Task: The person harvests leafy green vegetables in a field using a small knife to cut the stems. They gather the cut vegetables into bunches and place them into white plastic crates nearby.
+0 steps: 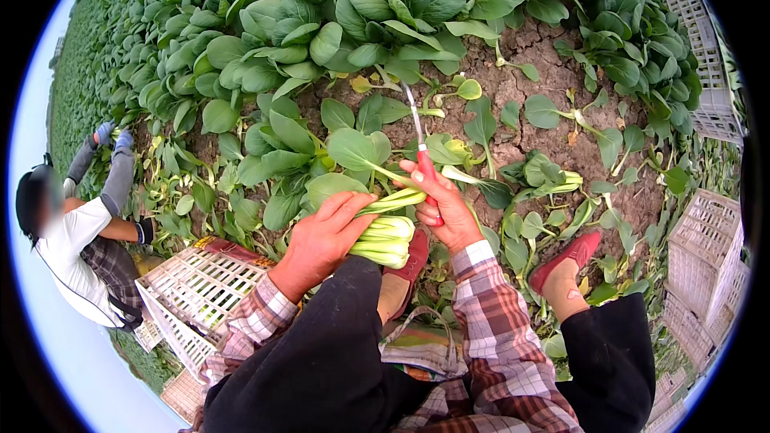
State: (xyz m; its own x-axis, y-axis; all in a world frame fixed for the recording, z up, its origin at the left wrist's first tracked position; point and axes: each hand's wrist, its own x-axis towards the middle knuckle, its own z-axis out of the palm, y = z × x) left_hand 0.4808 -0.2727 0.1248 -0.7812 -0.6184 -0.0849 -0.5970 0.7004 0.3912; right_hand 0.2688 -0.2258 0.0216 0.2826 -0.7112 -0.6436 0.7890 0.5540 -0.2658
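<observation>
My left hand [328, 237] is closed around several green leafy heads with pale stalks [385, 240], their cut ends towards my right hand and their leaves pointing up and left. In my right hand [442, 201] is a sickle-like knife with a red handle [426, 174]; its narrow metal blade [414, 111] points away from me over the soil. The fingers of that hand also touch a stalk beside the bunch. A cut head [544, 177] lies on the ground to the right of the knife, among loose leaves.
Dense leafy plants [373, 6] stand ahead. White plastic crates [204, 282] are at my left, and more stacked crates [704, 246] at the right. A co-worker [90, 240] with gloved hands crouches at far left. A bag [421, 349] lies between my legs.
</observation>
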